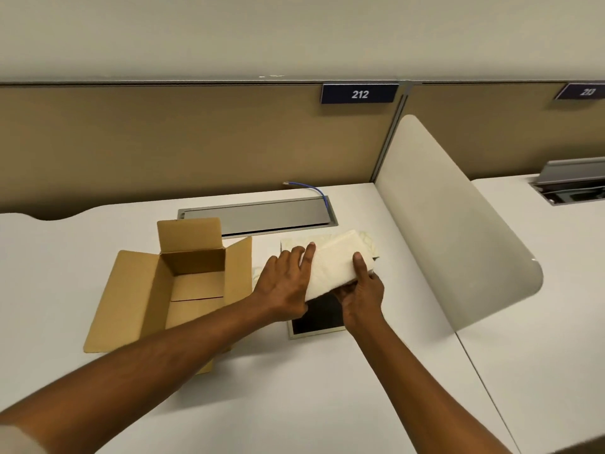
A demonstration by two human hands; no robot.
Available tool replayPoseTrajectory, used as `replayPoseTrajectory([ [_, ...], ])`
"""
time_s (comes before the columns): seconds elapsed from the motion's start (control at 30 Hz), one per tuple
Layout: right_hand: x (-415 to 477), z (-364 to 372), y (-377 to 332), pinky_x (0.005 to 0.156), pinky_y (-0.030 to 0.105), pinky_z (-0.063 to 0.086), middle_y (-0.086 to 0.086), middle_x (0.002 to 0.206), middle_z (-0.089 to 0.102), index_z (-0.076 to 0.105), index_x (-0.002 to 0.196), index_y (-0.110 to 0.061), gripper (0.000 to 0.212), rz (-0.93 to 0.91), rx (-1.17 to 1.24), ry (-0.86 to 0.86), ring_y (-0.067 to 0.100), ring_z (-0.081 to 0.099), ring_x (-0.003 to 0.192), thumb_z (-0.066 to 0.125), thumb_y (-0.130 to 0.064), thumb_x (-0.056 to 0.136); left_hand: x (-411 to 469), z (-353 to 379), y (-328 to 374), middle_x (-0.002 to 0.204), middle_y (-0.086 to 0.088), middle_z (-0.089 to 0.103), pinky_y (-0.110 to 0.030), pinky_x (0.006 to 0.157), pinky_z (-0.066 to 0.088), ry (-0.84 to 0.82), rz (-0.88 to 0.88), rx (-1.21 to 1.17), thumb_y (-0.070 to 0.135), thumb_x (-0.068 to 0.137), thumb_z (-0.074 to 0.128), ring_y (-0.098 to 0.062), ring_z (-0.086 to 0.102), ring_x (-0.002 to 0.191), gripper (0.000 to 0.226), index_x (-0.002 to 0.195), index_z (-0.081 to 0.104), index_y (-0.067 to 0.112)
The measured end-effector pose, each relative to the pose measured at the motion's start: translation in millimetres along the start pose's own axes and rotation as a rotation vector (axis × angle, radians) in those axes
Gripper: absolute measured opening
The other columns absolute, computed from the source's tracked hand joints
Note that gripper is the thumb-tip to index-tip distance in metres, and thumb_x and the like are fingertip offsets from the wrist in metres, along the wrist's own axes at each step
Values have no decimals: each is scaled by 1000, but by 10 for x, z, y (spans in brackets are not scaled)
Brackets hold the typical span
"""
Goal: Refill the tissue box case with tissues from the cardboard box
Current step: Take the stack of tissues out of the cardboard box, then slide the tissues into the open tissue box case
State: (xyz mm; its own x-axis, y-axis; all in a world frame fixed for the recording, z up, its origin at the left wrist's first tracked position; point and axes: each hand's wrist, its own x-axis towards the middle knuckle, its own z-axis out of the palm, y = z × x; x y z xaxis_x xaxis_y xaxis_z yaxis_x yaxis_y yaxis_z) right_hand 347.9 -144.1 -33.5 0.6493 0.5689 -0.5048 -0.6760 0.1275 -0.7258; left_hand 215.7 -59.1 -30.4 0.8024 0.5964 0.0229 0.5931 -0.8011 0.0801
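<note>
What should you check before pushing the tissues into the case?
1. Both hands hold the tissues: ok, left hand and right hand grip the stack.
2. Stack sits over the case: ok.
3. Case opening is clear: cannot tell, the stack hides it.
4. Stack is tidy: not ok, loose edges stick out at the far end.
5. Cardboard box is out of the way: ok, it stands to the left.
</note>
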Motion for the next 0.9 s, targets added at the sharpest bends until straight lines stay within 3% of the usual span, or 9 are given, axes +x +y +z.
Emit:
replayPoseTrajectory([
  [0.17, 328, -490, -53, 87, 48, 57, 9, 121, 59, 47, 128, -16, 64, -43, -290, 20, 27, 63, 106, 82, -16, 74, 122, 270, 161, 138, -18, 37, -45, 88, 43, -111, 88, 68, 34, 57, 75, -34, 46, 109, 116, 145, 4, 10],
  [0.23, 477, -659, -24, 87, 46, 57, 10, 121, 61, 52, 124, -15, 59, -33, -412, 6, 26, 64, 105, 82, -17, 73, 173, 411, 200, 138, -18, 37, -44, 87, 42, -158, 112, 90, 33, 62, 73, -33, 46, 107, 112, 146, 4, 8],
  [0.37, 711, -885, 65, 73, 34, 58, 4, 109, 65, 57, 112, -22, 43, -30, -609, -2, 20, 65, 95, 81, -21, 76, 247, 643, 244, 136, -20, 35, -41, 78, 41, -263, 132, 137, 32, 65, 71, -32, 46, 100, 110, 146, 2, 5],
  [0.53, 937, -1022, 139, 84, 40, 57, 3, 113, 63, 54, 107, -30, 32, -60, -794, -31, 19, 62, 98, 74, -26, 83, 383, 835, 314, 137, -20, 35, -45, 82, 42, -321, 138, 137, 33, 65, 72, -34, 47, 103, 110, 147, 3, 6],
  [0.67, 1012, -1056, 149, 78, 28, 51, 7, 122, 58, 49, 120, -25, 36, -115, -954, -57, 16, 58, 99, 67, -27, 89, 482, 917, 328, 134, -19, 37, -45, 80, 43, -350, 158, 152, 32, 64, 73, -33, 48, 100, 112, 147, 3, 6],
  [0.8, 1023, -1041, 193, 93, 33, 47, 11, 130, 55, 39, 138, -17, 51, -200, -1113, -56, 24, 55, 112, 61, -25, 93, 523, 988, 319, 135, -19, 37, -44, 79, 43, -368, 170, 157, 31, 63, 73, -33, 48, 100, 113, 147, 2, 7],
  [0.9, 1002, -993, 266, 92, 37, 47, 14, 127, 53, 29, 146, -20, 54, -279, -1307, -59, 30, 55, 113, 52, -26, 98, 512, 1040, 307, 136, -19, 37, -44, 80, 43, -367, 170, 151, 33, 63, 74, -33, 49, 102, 114, 148, 2, 6],
])
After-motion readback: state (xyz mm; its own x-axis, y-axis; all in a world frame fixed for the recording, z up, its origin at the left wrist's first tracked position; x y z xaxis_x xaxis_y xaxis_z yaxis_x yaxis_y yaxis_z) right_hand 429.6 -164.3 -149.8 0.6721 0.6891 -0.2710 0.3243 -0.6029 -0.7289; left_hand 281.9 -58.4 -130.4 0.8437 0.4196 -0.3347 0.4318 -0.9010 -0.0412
